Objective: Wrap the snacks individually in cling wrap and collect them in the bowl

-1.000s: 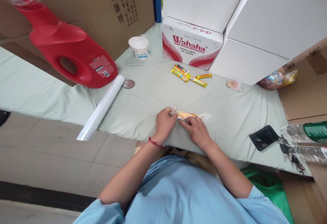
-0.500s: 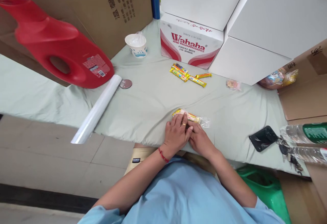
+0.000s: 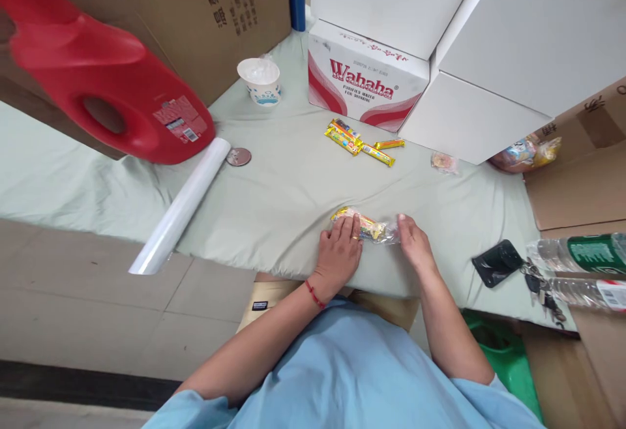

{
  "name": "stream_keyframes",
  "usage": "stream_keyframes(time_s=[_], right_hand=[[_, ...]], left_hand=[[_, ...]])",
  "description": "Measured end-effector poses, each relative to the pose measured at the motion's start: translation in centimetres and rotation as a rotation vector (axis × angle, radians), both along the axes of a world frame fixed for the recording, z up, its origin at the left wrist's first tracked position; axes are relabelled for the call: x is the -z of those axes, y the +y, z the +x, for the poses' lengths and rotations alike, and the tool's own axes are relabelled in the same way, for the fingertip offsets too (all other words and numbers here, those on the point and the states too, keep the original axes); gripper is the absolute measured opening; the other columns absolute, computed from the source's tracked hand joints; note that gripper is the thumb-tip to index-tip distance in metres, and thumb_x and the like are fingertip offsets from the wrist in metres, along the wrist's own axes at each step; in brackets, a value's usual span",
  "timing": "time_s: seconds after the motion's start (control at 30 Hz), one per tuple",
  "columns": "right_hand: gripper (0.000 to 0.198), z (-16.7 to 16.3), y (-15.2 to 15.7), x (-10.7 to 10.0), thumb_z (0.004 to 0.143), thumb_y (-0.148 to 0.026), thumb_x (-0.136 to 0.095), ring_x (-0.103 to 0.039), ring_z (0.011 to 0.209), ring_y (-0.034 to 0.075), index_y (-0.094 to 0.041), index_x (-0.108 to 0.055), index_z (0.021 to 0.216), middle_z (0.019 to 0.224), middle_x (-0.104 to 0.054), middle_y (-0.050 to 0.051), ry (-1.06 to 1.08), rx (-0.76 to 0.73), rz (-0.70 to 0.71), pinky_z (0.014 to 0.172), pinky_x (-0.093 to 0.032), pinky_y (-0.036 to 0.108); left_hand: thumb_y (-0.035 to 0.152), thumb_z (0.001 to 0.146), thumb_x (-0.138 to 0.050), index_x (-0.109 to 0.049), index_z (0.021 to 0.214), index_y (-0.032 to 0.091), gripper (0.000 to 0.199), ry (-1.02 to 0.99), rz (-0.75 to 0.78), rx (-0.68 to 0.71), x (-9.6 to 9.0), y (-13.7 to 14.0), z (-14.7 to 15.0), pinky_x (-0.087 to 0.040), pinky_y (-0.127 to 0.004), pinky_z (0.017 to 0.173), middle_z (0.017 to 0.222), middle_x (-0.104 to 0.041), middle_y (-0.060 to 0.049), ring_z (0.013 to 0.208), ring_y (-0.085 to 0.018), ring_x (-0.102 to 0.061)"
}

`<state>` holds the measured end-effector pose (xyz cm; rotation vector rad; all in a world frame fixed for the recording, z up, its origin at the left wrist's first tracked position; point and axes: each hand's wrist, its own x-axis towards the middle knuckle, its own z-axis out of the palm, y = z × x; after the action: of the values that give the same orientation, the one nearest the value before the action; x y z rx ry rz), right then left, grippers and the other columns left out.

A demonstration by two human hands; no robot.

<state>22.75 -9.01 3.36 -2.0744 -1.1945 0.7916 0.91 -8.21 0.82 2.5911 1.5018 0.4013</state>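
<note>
Near the table's front edge lies a bundle of yellow-wrapped snacks [image 3: 370, 228] in clear plastic film. My left hand [image 3: 339, 246] lies across its left part, fingers stretched out and pressing down flat from above. At the bundle's right end, my right hand [image 3: 413, 240] has its thumb and fingers together on the loose end of the clear plastic film [image 3: 390, 232]. Farther back, several yellow snack sticks [image 3: 345, 139] rest in a loose group, apart from both hands.
A white film roll [image 3: 180, 207] and round metal disc [image 3: 238, 156] lie left, beside a red jug [image 3: 112, 83]. A paper cup [image 3: 261, 81] stands at the back near a Wahaha carton [image 3: 366, 80]. Rightward are a black phone [image 3: 496, 263], keys [image 3: 540, 289] and plastic bottles [image 3: 587, 253].
My right hand has moved right, away from my left hand, to the film's end, which is now stretched out. My left hand stays on the bundle.
</note>
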Motion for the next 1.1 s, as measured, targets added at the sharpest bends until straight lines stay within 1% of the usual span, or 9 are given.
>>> stream_keyframes(time_s=[0.17,0.37,0.53,0.67,0.77,0.9,0.97,1.03,1.1], right_hand=[[0.055,-0.8,-2.1,-0.4,0.083,-0.075,-0.066,-0.047,0.061,0.016,-0.02,-0.071,0.081,0.063,-0.055,-0.003,0.106,-0.077,0.035,0.058,-0.037,0.028],[0.043,-1.2,-3.4,-1.7,0.089,-0.063,-0.064,-0.063,0.076,0.02,-0.021,-0.073,0.089,0.091,-0.07,0.007,-0.089,-0.009,0.179,0.073,-0.051,0.033],[0.027,-4.3,-0.2,-4.4,0.101,-0.042,-0.054,-0.066,0.077,0.021,-0.023,-0.07,0.091,0.087,-0.075,0.006,-0.421,-0.263,0.151,0.075,-0.046,0.031],[0.023,-7.5,3.4,-4.9,0.103,-0.029,-0.052,-0.066,0.08,0.022,-0.021,-0.069,0.089,0.091,-0.074,0.008,-0.676,-0.419,-0.041,0.071,-0.041,0.031],[0.028,-9.0,4.4,-3.9,0.106,-0.027,-0.046,-0.064,0.081,0.023,-0.02,-0.071,0.097,0.097,-0.071,0.011,-0.694,-0.463,-0.067,0.072,-0.041,0.033],[0.037,-9.8,3.2,-1.8,0.107,-0.024,-0.037,-0.059,0.091,0.027,-0.018,-0.073,0.105,0.103,-0.067,0.014,-0.656,-0.502,0.07,0.081,-0.046,0.038],[0.039,-9.9,2.1,-1.0,0.106,-0.021,-0.036,-0.057,0.099,0.029,-0.017,-0.073,0.114,0.109,-0.067,0.015,-0.657,-0.535,0.126,0.087,-0.047,0.04],[0.04,-9.6,1.1,-0.5,0.105,-0.017,-0.038,-0.055,0.106,0.03,-0.017,-0.07,0.129,0.121,-0.066,0.016,-0.683,-0.594,0.159,0.093,-0.047,0.042],[0.044,-9.2,0.4,-0.5,0.104,-0.015,-0.042,-0.054,0.112,0.031,-0.018,-0.064,0.142,0.131,-0.064,0.017,-0.735,-0.657,0.172,0.097,-0.046,0.043]], left_hand=[[0.031,0.11,-0.037,-0.038,0.165,0.01,0.059,0.014,-0.018,0.001,-0.1,0.1,0.1,-0.047,-0.044,0.093,0.161,-0.053,-0.02,0.148,-0.031,-0.048],[0.025,0.11,-0.033,-0.038,0.165,0.007,0.058,0.05,-0.018,0.038,-0.1,0.2,0.4,-0.05,-0.045,0.088,0.163,-0.05,-0.021,0.149,-0.032,-0.047],[0.013,0.106,-0.03,-0.039,0.164,0.007,0.06,0.078,0.003,0.092,-0.3,-0.2,0.7,-0.051,-0.053,0.1,0.161,-0.052,-0.023,0.15,-0.033,-0.046],[0.009,0.104,-0.031,-0.048,0.158,0.003,0.057,0.031,0.049,0.13,0.4,-0.3,1.0,-0.041,-0.056,0.12,0.158,-0.056,-0.023,0.152,-0.033,-0.047],[0.011,0.103,-0.034,-0.05,0.154,-0.002,0.055,-0.088,0.045,0.132,1.1,-0.8,0.8,-0.039,-0.053,0.125,0.16,-0.052,-0.026,0.156,-0.033,-0.043],[0.02,0.097,-0.05,-0.064,0.141,0.001,0.05,-0.333,-0.033,0.194,1.6,-1.8,-0.8,-0.039,-0.058,0.127,0.168,-0.041,-0.028,0.164,-0.036,-0.026],[0.019,0.09,-0.056,-0.078,0.114,0.011,0.034,-0.479,-0.098,0.253,1.5,-1.8,-2.0,-0.039,-0.059,0.127,0.158,-0.056,-0.022,0.161,-0.035,-0.034],[0.015,0.087,-0.055,-0.079,0.094,0.019,0.025,-0.661,-0.17,0.262,1.5,-1.5,-2.9,-0.041,-0.056,0.127,0.131,-0.075,-0.014,0.145,-0.03,-0.056],[0.012,0.089,-0.051,-0.076,0.087,0.022,0.027,-0.867,-0.234,0.187,1.4,-1.1,-3.5,-0.049,-0.051,0.121,0.105,-0.08,-0.008,0.124,-0.023,-0.07]])
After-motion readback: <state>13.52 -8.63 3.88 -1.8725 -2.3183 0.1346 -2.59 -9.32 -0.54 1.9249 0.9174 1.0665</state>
